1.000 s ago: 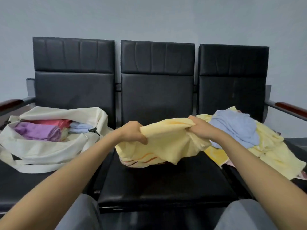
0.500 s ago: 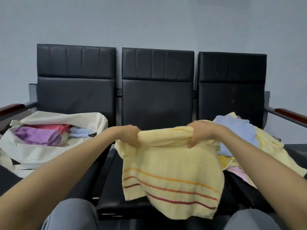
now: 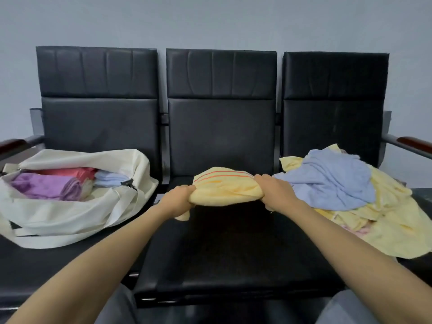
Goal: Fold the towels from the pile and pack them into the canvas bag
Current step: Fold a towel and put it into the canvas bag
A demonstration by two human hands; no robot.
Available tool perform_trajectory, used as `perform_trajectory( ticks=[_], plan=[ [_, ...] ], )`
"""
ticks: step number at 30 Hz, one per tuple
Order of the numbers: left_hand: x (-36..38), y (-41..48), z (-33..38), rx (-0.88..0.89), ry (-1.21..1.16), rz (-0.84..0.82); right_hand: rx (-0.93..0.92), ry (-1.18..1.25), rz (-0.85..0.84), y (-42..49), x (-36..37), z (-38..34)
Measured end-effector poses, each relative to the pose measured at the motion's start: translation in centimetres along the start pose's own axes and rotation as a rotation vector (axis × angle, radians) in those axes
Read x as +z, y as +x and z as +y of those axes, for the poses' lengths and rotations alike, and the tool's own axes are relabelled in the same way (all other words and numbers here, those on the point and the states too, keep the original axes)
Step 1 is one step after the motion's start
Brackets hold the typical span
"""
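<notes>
A yellow towel with orange stripes (image 3: 224, 187) is held above the middle seat (image 3: 233, 249), bunched between my hands. My left hand (image 3: 178, 199) grips its left end and my right hand (image 3: 274, 191) grips its right end. The towel pile (image 3: 346, 190) lies on the right seat, a blue towel on top of yellow ones. The cream canvas bag (image 3: 70, 211) sits open on the left seat, with purple, pink and pale blue folded towels inside.
Three black padded seats stand in a row against a grey wall. Wooden armrests (image 3: 413, 142) stick out at both ends. The bag's straps (image 3: 46, 239) trail over the left seat's front. My knees show at the bottom edge.
The towel hung open in front of the seat half a second ago; now it is swung up and forward, gathered over the middle seat, stripes on top. The view has tilted.
</notes>
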State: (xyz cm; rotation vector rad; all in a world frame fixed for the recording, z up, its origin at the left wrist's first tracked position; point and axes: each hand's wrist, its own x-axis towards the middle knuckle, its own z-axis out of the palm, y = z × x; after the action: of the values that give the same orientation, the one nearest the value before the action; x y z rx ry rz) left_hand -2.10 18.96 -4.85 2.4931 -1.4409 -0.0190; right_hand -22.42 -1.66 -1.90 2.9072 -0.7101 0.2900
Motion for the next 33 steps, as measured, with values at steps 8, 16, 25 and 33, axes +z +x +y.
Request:
perform_trajectory(
  ticks=[8, 16, 25, 33],
  plan=[
    [3.7, -2.4, -1.5, -0.070, -0.254, -0.497, -0.037, 0.441, -0.802, -2.9, 3.7, 1.4],
    [3.6, -2.5, -1.9, -0.156, -0.530, -0.465, 0.070, 0.616, -0.616, -2.0, 4.9, 2.6],
    [6.1, -0.8, 2.0, -0.013, -0.422, -0.333, 0.148, 0.810, -0.474, -1.9, 7.0, 2.4],
    [4.3, 2.1, 1.4, -0.079, -0.504, -0.358, 0.256, 0.912, 0.104, 0.4, 6.8, 2.4]
  ],
)
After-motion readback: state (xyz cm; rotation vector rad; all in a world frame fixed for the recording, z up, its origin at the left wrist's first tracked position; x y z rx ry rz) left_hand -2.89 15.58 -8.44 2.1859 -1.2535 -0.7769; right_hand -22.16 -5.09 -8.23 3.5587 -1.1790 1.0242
